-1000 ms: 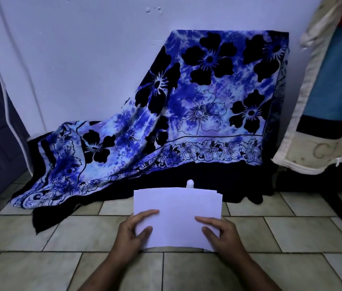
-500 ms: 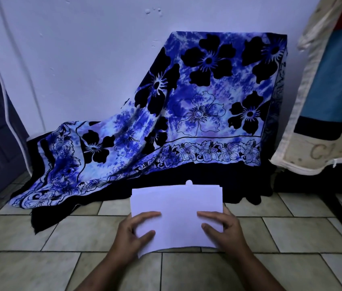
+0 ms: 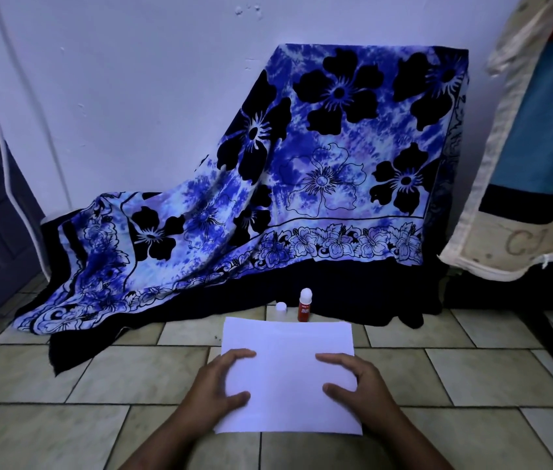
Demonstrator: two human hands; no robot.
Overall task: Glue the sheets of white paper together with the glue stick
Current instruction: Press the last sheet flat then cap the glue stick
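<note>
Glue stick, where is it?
In the head view, the glue stick stands upright on the floor just behind the paper, right of a white cap.

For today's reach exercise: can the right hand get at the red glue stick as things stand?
Probably yes. The glue stick stands upright just past the paper, with only that flat sheet between it and the right hand, which grips nothing.
</note>
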